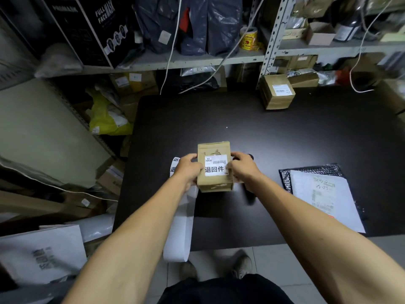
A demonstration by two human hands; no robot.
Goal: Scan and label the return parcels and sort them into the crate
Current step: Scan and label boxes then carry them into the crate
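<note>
A small brown cardboard parcel (215, 182) stands on the black table (274, 132) in front of me, with a white return label (215, 165) on its top face. My left hand (188, 168) grips the parcel's left side, and my right hand (242, 166) holds its right side with the thumb on the label's edge. A strip of white label backing (182, 224) runs from under my left hand over the table's front edge. A dark handheld object (249, 195), perhaps a scanner, lies under my right wrist, mostly hidden.
A white mailer on a black bubble bag (322, 194) lies at the right of the table. Another brown box (277, 92) sits at the far edge. Shelves of parcels line the back. A white bag (41, 253) and boxes crowd the floor at left.
</note>
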